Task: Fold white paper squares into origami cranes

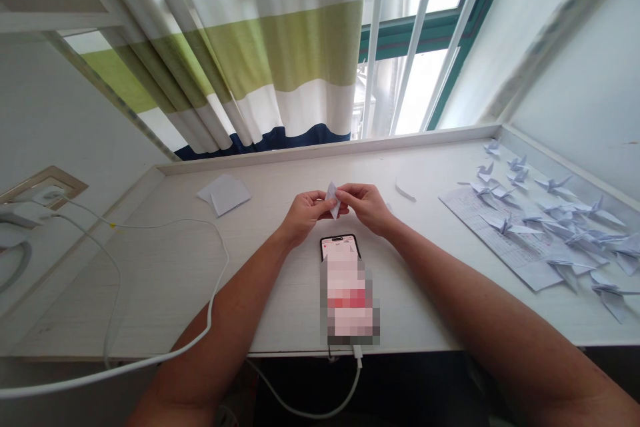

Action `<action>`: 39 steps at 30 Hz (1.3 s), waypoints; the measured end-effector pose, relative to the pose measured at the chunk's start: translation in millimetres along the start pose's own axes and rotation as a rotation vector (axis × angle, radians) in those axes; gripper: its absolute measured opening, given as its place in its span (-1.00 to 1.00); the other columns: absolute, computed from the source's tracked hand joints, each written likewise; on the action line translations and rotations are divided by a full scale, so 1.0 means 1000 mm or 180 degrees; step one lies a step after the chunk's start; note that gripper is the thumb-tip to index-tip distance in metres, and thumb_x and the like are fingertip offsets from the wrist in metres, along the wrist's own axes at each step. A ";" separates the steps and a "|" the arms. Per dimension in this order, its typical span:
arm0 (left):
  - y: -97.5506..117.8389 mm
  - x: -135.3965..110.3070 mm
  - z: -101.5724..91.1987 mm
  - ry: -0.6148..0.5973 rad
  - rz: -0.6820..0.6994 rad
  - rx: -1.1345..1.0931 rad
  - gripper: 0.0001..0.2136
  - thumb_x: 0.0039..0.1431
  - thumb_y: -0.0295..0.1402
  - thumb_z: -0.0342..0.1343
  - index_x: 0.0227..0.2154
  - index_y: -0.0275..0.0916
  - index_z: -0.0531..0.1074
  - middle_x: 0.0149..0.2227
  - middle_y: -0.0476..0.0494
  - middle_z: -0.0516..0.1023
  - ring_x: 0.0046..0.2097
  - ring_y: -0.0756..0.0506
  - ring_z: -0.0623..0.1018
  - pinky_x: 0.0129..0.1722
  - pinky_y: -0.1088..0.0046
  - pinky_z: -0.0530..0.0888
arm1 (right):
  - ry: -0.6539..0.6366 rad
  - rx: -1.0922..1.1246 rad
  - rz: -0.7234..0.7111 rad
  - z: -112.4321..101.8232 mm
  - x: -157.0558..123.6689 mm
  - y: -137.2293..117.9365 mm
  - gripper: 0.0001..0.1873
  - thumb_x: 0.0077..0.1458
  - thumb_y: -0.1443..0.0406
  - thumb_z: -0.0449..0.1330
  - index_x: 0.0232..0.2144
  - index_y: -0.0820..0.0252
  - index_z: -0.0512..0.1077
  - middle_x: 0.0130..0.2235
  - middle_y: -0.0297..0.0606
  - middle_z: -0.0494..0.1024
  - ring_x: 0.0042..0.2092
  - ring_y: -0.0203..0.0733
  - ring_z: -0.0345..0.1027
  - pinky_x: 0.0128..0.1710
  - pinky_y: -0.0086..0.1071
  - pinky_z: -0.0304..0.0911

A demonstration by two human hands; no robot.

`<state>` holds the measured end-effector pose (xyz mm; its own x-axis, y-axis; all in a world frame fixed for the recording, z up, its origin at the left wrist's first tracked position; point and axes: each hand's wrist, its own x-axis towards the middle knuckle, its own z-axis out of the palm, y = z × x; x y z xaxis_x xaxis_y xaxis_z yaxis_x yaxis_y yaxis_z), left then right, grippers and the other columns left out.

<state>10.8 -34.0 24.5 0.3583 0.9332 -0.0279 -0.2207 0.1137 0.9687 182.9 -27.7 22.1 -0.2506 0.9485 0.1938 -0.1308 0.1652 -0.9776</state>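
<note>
Above the middle of the white desk (pixel 165 294), my left hand (pixel 306 212) and my right hand (pixel 367 207) pinch a small folded piece of pale paper (pixel 333 200) between them. The paper stands pointed and nearly upright, partly hidden by my fingers. Its exact shape is hard to make out. A smartphone (pixel 340 255) lies on the desk just below my hands, with its screen blurred out.
Several folded paper cranes (pixel 553 220) lie at the right, many on a printed sheet (pixel 490 227). Loose white paper (pixel 225 194) lies at the back left, and a paper strip (pixel 404 190) behind my right hand. White cables cross the desk's left side and front edge.
</note>
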 end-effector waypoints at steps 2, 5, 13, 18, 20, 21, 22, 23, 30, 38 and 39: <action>0.000 0.000 0.000 0.0007 -0.0007 0.0009 -0.63 -0.03 -0.18 0.44 -0.30 -0.40 0.55 -0.37 -0.28 0.68 -0.23 -0.23 0.69 -0.03 0.13 0.54 | 0.0010 -0.0021 0.0002 0.000 0.000 0.000 -0.62 0.02 0.01 0.36 -0.41 0.25 0.58 -0.46 -0.27 0.55 -0.42 -0.26 0.35 -0.38 -0.37 0.29; 0.001 0.000 0.001 -0.0012 -0.0016 0.0021 -0.62 -0.03 -0.18 0.44 -0.29 -0.40 0.55 -0.37 -0.29 0.68 -0.22 -0.23 0.69 -0.03 0.13 0.54 | -0.0023 -0.0012 0.0004 -0.001 0.000 0.000 -0.63 0.02 0.03 0.36 -0.42 0.26 0.58 -0.48 -0.28 0.53 -0.44 -0.28 0.32 -0.40 -0.37 0.28; 0.000 0.000 0.001 -0.0030 0.0007 0.0046 -0.60 -0.03 -0.15 0.43 -0.29 -0.40 0.54 -0.36 -0.28 0.68 -0.24 -0.22 0.69 -0.05 0.14 0.54 | 0.0367 -0.0030 0.0000 0.004 0.002 0.003 -0.73 -0.01 0.15 0.36 -0.49 0.27 0.54 -0.51 -0.30 0.49 -0.45 -0.30 0.30 -0.45 -0.40 0.24; -0.003 0.000 0.002 -0.0019 0.0057 0.0082 -0.60 -0.01 -0.13 0.42 -0.30 -0.40 0.55 -0.34 -0.28 0.68 -0.26 -0.19 0.68 -0.08 0.19 0.55 | 0.0169 0.0281 0.0213 0.009 -0.001 0.001 -0.70 -0.07 0.10 0.40 -0.43 0.23 0.52 -0.49 -0.33 0.51 -0.48 -0.31 0.33 -0.48 -0.41 0.28; -0.004 0.000 0.003 -0.0050 0.0063 0.0101 -0.61 0.00 -0.13 0.41 -0.30 -0.39 0.56 -0.31 -0.28 0.69 -0.25 -0.18 0.68 -0.09 0.22 0.54 | 0.0080 0.0277 0.0214 0.009 -0.002 -0.001 -0.66 -0.07 0.07 0.42 -0.43 0.23 0.52 -0.49 -0.33 0.51 -0.50 -0.32 0.33 -0.50 -0.41 0.29; -0.004 0.000 0.002 -0.0074 0.0074 0.0106 -0.62 0.00 -0.13 0.41 -0.31 -0.38 0.56 -0.30 -0.28 0.69 -0.25 -0.18 0.68 -0.09 0.23 0.54 | 0.0057 0.0274 0.0196 0.009 -0.002 -0.002 -0.64 -0.06 0.06 0.41 -0.43 0.24 0.51 -0.50 -0.32 0.51 -0.51 -0.32 0.33 -0.50 -0.41 0.29; -0.004 0.000 0.002 -0.0097 0.0087 0.0112 -0.63 0.00 -0.13 0.41 -0.32 -0.38 0.56 -0.29 -0.28 0.69 -0.24 -0.17 0.67 -0.09 0.24 0.54 | 0.0038 0.0268 0.0180 0.009 -0.003 -0.003 -0.63 -0.04 0.04 0.41 -0.43 0.24 0.51 -0.50 -0.32 0.51 -0.52 -0.33 0.33 -0.51 -0.41 0.29; -0.004 0.000 0.002 -0.0116 0.0097 0.0123 -0.63 0.00 -0.13 0.41 -0.32 -0.38 0.56 -0.28 -0.28 0.69 -0.24 -0.17 0.67 -0.09 0.24 0.53 | 0.0025 0.0259 0.0171 0.008 -0.003 -0.004 -0.63 -0.03 0.03 0.40 -0.44 0.24 0.51 -0.50 -0.32 0.51 -0.52 -0.33 0.33 -0.51 -0.41 0.29; -0.004 -0.001 0.003 -0.0140 0.0142 0.0331 -0.63 0.02 -0.11 0.39 -0.30 -0.36 0.58 -0.32 -0.25 0.67 -0.25 -0.15 0.66 -0.16 0.31 0.51 | 0.0126 0.0088 0.0266 0.008 0.000 -0.001 -0.61 -0.09 0.03 0.43 -0.46 0.22 0.48 -0.48 -0.31 0.52 -0.49 -0.32 0.34 -0.55 -0.45 0.27; -0.002 0.000 0.004 0.0028 0.0077 0.0150 -0.64 -0.03 -0.16 0.43 -0.36 -0.37 0.54 -0.37 -0.25 0.67 -0.31 -0.15 0.66 -0.14 0.24 0.54 | 0.0193 0.0235 0.0188 0.009 0.001 -0.001 -0.68 0.01 0.08 0.33 -0.48 0.23 0.50 -0.49 -0.29 0.50 -0.49 -0.30 0.31 -0.52 -0.41 0.28; -0.001 0.000 0.004 0.0034 0.0053 0.0101 -0.64 -0.04 -0.16 0.44 -0.35 -0.38 0.53 -0.38 -0.26 0.67 -0.30 -0.17 0.67 -0.11 0.21 0.54 | 0.0199 0.0331 0.0162 0.008 0.002 0.000 -0.69 0.04 0.09 0.30 -0.48 0.24 0.52 -0.47 -0.27 0.51 -0.45 -0.28 0.34 -0.48 -0.39 0.31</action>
<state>14.7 -35.8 24.1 0.3451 0.9385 -0.0142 -0.1976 0.0874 0.9764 175.1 -28.2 23.5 -0.1997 0.9705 0.1353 -0.2189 0.0905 -0.9716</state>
